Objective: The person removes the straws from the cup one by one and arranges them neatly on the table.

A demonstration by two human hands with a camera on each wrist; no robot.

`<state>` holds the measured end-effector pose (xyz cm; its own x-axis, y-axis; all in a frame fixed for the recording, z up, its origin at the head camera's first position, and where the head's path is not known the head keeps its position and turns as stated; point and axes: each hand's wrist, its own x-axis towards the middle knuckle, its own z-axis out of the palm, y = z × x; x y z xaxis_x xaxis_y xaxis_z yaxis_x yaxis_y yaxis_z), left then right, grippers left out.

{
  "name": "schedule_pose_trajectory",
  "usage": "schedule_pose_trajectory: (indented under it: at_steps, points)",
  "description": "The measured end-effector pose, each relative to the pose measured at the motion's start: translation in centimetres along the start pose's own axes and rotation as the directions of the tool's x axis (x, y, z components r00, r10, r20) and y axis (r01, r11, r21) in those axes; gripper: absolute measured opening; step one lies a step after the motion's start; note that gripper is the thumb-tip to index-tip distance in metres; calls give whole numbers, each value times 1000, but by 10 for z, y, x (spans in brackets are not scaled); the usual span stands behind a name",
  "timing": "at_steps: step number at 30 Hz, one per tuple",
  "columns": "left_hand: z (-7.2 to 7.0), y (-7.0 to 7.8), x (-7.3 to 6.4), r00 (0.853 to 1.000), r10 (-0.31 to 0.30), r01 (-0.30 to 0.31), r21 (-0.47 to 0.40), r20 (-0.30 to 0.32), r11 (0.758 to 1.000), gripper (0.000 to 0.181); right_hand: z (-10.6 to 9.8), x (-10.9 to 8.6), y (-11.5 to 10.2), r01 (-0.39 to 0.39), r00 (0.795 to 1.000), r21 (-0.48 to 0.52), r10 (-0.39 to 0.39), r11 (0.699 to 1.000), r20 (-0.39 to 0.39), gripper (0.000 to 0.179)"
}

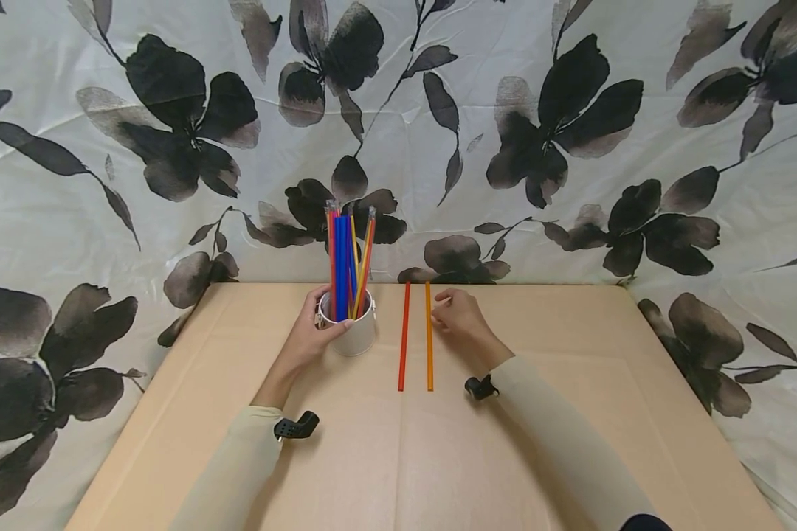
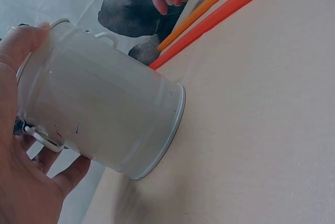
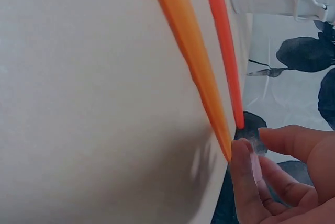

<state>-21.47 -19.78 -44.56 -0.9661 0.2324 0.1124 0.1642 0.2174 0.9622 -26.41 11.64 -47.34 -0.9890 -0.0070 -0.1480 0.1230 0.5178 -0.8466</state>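
My left hand (image 1: 308, 333) grips a small white pail (image 1: 357, 338), thumb at the rim and fingers round its far side. Upright in the pail stand several long straws (image 1: 342, 258), blue, red, orange and yellow. To its right a red straw (image 1: 404, 339) and an orange straw (image 1: 429, 339) lie side by side, lengthwise on the table. My right hand (image 1: 463, 317) is beside the far end of the orange straw, with nothing in its grasp. In the right wrist view, its thumb and forefinger (image 3: 242, 171) are apart, fingers loosely bent.
The light wooden table (image 1: 505, 472) ends at a straight back edge just beyond both hands. Behind it hangs a white cloth (image 1: 438, 177) with dark flowers, also seen past both sides. A wire handle (image 2: 44, 139) is fixed to the pail's side.
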Motion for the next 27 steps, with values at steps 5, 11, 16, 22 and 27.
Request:
schedule_pose_trajectory:
  at_steps: [5, 11, 16, 22, 27]
  points:
    - [-1, 0, -1, 1000, -7, 7, 7, 2, 1000, 82, -4, -2, -7, 94, 993, -7, -94, 996, -64, 32]
    - [0, 0, -1, 1000, -10, 10, 2, 3, 1000, 83, -4, -4, -20, 182, 976, -24, -184, 983, -115, 27]
    - [0, -1, 0, 1000, -11, 11, 1, 4, 1000, 83, 0, -4, -36, 216, 972, 50, -210, 975, -108, 26]
    - [-1, -1, 0, 1000, 0, 0, 11, -1, 1000, 82, 7, -7, -55, 236, 970, 121, -226, 964, -90, 28]
    - [-1, -2, 0, 1000, -1, 1, -2, 7, 1000, 82, 14, -10, -70, 255, 966, 154, -245, 955, -78, 23]
